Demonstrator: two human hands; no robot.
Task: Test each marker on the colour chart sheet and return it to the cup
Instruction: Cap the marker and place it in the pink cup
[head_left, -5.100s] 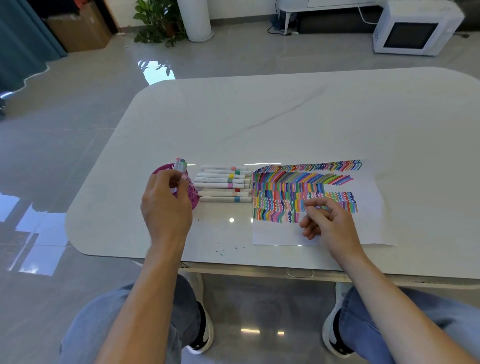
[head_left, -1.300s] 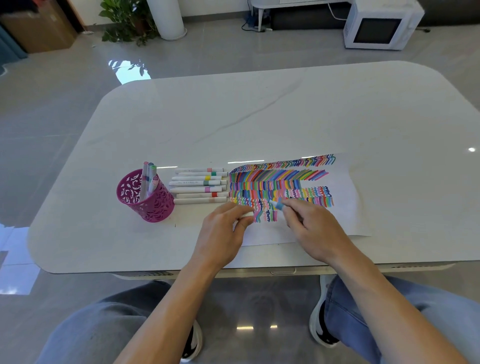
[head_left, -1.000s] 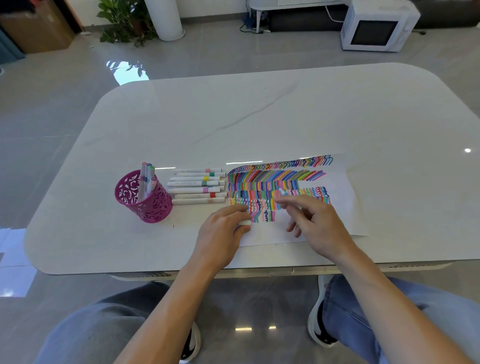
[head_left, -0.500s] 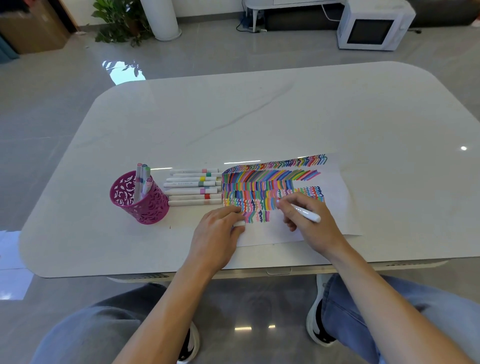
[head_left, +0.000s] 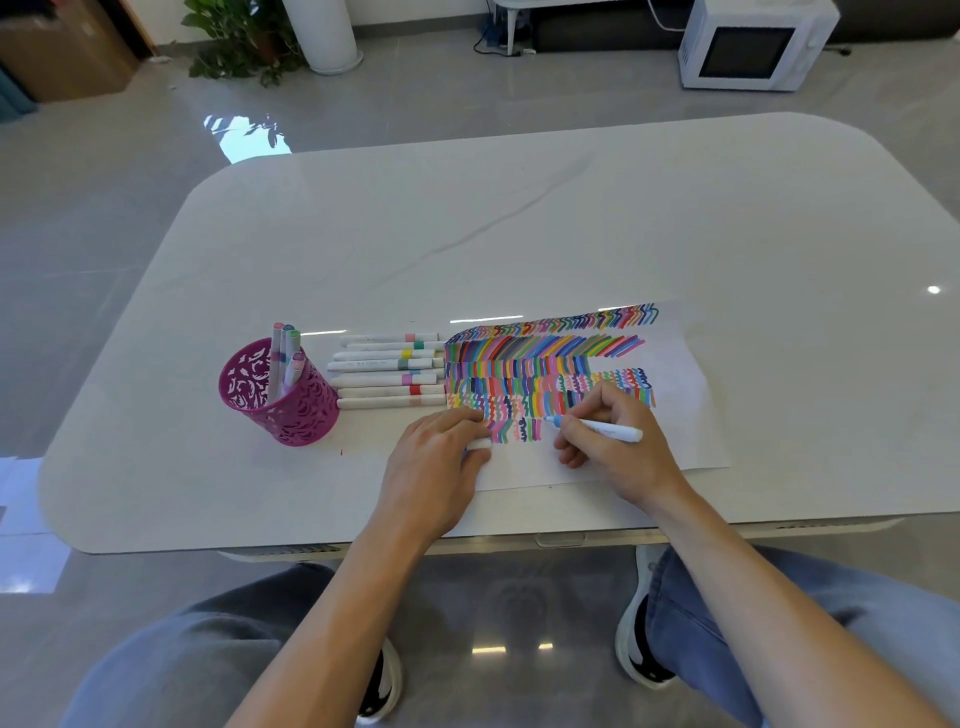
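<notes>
The colour chart sheet (head_left: 675, 395) lies on the white table, covered in rows of coloured strokes. My right hand (head_left: 618, 447) grips an uncapped light-blue marker (head_left: 597, 428), its tip touching the sheet just right of the lowest row of marks. My left hand (head_left: 434, 467) rests on the sheet's near left corner and pinches the marker's white cap (head_left: 479, 444). A magenta cut-out cup (head_left: 280, 397) stands at the left with several markers upright in it. Between the cup and the sheet lies a row of several capped white markers (head_left: 387, 371).
The table's (head_left: 519, 234) near edge runs just below my hands. Beyond the table's far side stand a white microwave (head_left: 753, 44) on the floor, a potted plant (head_left: 239, 41) and a white column. My knees and shoes show under the table.
My left hand left the cup and came to the sheet. The marker was uncapped; the cap stays in my left hand. My right hand turned the marker and lowered its tip onto the sheet.
</notes>
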